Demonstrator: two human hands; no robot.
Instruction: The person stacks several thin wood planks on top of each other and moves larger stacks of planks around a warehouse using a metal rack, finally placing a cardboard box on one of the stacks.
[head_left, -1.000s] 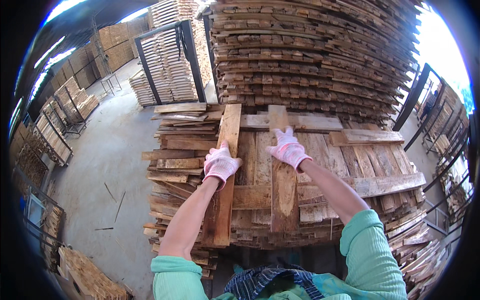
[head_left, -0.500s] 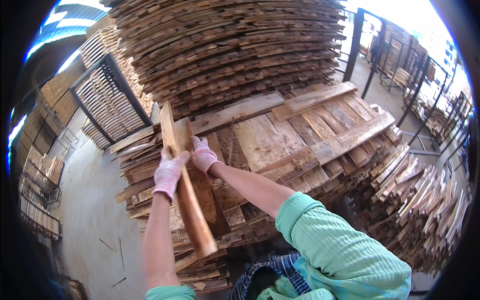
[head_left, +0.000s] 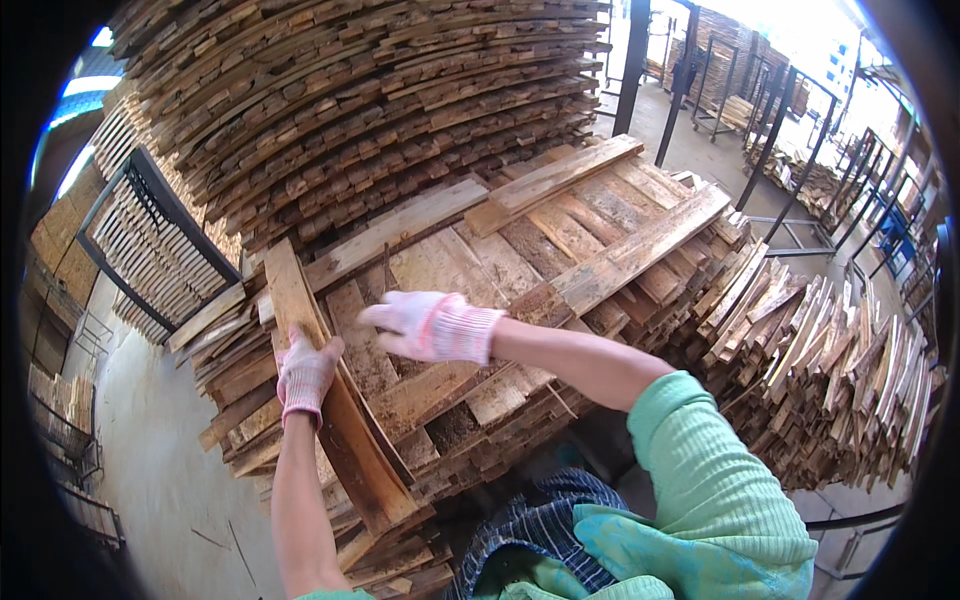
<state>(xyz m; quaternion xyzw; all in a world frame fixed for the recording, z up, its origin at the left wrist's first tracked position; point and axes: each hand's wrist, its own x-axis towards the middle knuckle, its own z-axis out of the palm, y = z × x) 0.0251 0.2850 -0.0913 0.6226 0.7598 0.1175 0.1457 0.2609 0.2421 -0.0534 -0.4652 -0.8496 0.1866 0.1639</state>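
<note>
A long brown wooden plank (head_left: 352, 440) lies flat along the left end of a low stack of boards, its near end pointing toward me. My left hand (head_left: 307, 372), in a pink and white knit glove, grips this plank around its middle, thumb on the right side. My right hand (head_left: 430, 325), in a matching glove, hovers over the stack's top with its fingers stretched to the left and slightly blurred. It holds nothing. Below it are rough, dirt-stained boards (head_left: 425, 265). A pale board (head_left: 400, 232) lies along the stack's far edge.
A tall stack of layered planks (head_left: 390, 110) rises right behind. Loose wood strips (head_left: 815, 365) are heaped at the right. A dark metal frame (head_left: 190, 215) stands at the left beside the concrete floor (head_left: 160, 430); more metal racks (head_left: 800, 150) stand at the far right.
The plank, earlier raised and tilted in both hands, now lies flat on the stack's left end. My right hand has let go and moved right. The whole view has shifted.
</note>
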